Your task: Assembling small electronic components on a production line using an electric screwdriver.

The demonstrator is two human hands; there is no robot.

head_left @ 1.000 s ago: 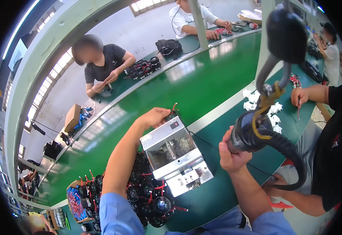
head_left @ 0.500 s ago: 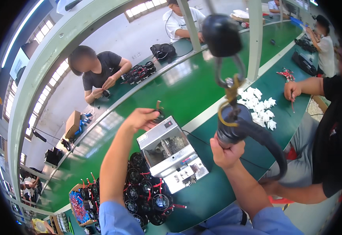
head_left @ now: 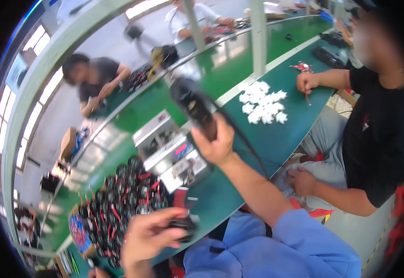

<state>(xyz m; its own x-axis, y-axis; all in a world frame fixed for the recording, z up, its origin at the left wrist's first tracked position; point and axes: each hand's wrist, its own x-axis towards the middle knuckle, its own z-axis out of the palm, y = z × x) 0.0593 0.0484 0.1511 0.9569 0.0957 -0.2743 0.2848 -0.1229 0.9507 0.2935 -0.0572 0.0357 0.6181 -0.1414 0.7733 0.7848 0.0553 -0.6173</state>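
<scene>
My left hand point(head_left: 153, 238), low in the view near the table's front edge, pinches a small black round part point(head_left: 182, 228) between its fingers. A dark hanging power tool point(head_left: 195, 107), smeared by motion, has my right hand point(head_left: 218, 141) closed around its lower part. The tool is tilted over the back right side of a silver metal feeder box point(head_left: 167, 143) with a lit red display. Beside the box, to its left and near my left hand, lies a dense heap of black round parts point(head_left: 123, 194) with red wires.
White plastic pieces point(head_left: 263, 103) lie in a pile on the green table point(head_left: 232, 185). A person in black point(head_left: 373, 134) sits close on the right; others work across the belt. A pale post point(head_left: 258, 41) rises behind. A carton point(head_left: 78, 234) holds blue and red bits.
My left hand has come from the box's far side back toward me with the black part. The right hand and hanging tool have swung left, and the view has shifted.
</scene>
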